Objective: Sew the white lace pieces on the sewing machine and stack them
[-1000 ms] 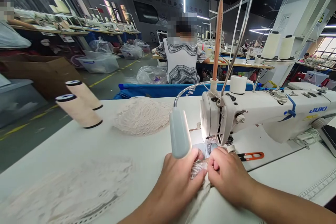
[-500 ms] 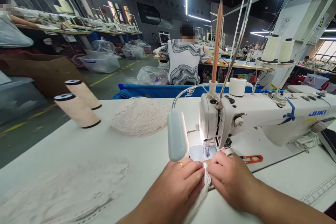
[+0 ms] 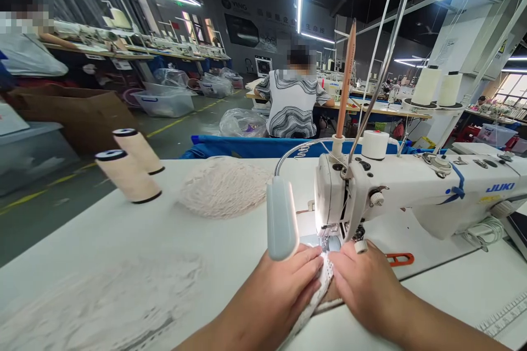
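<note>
A narrow white lace strip [image 3: 315, 300] runs up to the needle area of a white sewing machine [image 3: 387, 181]. My left hand [image 3: 284, 279] is closed on the strip's left side, fingertips close below the presser foot. On the other side, my right hand [image 3: 366, 282] pinches the same strip, its fingertips almost meeting the left ones. The lace's upper end lies at the foot. Just right of my right hand, orange thread snips [image 3: 400, 259] lie partly hidden behind it. A grey lamp head [image 3: 282, 219] hangs above my left hand.
A heap of white lace [image 3: 224, 186] lies behind the lamp, and more lace [image 3: 107, 301] spreads at the left. Two cream thread cones [image 3: 127, 175] stand at the table's left edge. A clear ruler [image 3: 504, 315] lies at right. Another person [image 3: 293, 101] sits ahead, facing away.
Both hands still hold the lace, which has moved up to the needle area. My fingertips are now closer to the presser foot. The whole view has shifted slightly.
</note>
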Demonstrator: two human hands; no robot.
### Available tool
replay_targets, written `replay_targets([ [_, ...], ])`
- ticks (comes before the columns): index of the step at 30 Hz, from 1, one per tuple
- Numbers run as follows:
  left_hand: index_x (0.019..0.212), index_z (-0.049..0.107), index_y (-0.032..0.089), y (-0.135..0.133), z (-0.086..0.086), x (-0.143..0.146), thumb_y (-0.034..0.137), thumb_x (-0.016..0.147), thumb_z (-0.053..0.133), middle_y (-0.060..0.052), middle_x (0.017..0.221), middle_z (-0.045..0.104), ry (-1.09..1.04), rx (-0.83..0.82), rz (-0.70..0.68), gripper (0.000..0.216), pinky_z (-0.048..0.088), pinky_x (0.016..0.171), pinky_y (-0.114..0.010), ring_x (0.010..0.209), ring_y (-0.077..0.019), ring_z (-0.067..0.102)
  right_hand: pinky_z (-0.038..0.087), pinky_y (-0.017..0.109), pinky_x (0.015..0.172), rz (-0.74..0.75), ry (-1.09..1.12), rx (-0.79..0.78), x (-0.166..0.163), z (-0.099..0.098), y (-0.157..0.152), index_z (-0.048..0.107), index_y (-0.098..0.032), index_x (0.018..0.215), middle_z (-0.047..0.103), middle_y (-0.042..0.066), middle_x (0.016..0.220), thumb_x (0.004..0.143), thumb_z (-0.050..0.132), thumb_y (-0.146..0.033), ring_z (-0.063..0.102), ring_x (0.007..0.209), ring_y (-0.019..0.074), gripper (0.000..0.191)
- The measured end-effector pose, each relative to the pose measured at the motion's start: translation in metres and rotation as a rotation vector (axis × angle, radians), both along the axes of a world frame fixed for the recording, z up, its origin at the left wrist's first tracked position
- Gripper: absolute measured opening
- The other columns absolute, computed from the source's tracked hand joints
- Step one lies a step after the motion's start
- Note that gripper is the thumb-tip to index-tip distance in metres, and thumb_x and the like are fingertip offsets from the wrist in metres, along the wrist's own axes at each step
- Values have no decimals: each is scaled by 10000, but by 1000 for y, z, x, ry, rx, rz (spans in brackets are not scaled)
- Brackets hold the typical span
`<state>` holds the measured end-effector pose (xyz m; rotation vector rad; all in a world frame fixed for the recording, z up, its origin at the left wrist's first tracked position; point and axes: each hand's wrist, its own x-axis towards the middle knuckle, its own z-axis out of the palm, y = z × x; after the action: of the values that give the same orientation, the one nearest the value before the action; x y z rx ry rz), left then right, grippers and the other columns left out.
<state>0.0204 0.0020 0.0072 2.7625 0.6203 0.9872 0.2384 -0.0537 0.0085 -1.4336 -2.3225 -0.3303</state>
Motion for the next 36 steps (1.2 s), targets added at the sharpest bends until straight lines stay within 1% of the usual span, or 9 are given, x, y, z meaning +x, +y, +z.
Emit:
replay_targets([
  [6,1010,670,226,6,-10,1,94,1042,430,-70,1072,802,-17,28,19,275,500,883,-419,1004,-258,752,290,359,650,-18,33,-21,-3,5,1,587,-227,842,634,44,814,922,572,-87,541,726,228,162],
  [13,1087,717,225,4,-9,3,57,988,480,-59,1013,806,-52,87,32,308,500,841,-414,928,-260,761,284,360,643,-38,9,10,-2,2,2,607,-230,871,640,42,811,922,568,-99,539,715,232,146],
  [23,1160,745,225,7,-12,2,73,1008,440,-77,1153,825,-11,73,58,373,516,885,-428,1021,-273,778,296,347,638,-46,69,-21,-5,8,3,617,-231,878,665,38,832,927,541,-85,542,716,218,172],
  [26,1187,744,239,2,-3,-3,131,1012,505,-78,1233,819,70,31,91,315,517,960,-461,1138,-306,761,327,333,664,-23,103,-62,-3,10,2,622,-233,916,672,36,860,927,560,-76,569,749,220,169],
  [28,1189,744,256,-6,8,-9,257,1014,618,-85,1283,800,138,2,125,216,525,965,-482,1136,-333,753,343,327,677,7,131,-57,-1,9,2,634,-231,965,677,35,875,927,565,-72,582,763,223,177],
  [31,1169,730,273,-20,20,-15,432,903,809,-93,1347,751,189,-35,110,320,539,940,-490,1059,-338,738,350,320,677,67,132,-55,2,5,1,641,-230,997,668,23,855,934,565,-86,582,737,216,175],
  [32,1129,723,265,-23,20,-14,398,886,810,-95,1343,741,168,-37,99,290,542,925,-481,1035,-328,728,350,317,674,85,120,-64,2,4,1,631,-232,954,655,16,830,934,564,-90,575,717,209,158],
  [34,981,682,243,-24,14,-9,212,917,656,-89,1239,751,69,-40,93,76,546,858,-434,957,-286,707,350,312,668,104,112,-86,2,1,1,586,-235,842,628,6,783,933,557,-97,562,683,196,168],
  [36,860,588,238,-18,5,-2,79,920,467,-57,1003,745,-25,-89,84,208,526,729,-359,811,-232,666,352,302,653,94,177,-116,1,2,2,594,-234,834,628,-1,763,952,547,-120,556,664,186,171],
])
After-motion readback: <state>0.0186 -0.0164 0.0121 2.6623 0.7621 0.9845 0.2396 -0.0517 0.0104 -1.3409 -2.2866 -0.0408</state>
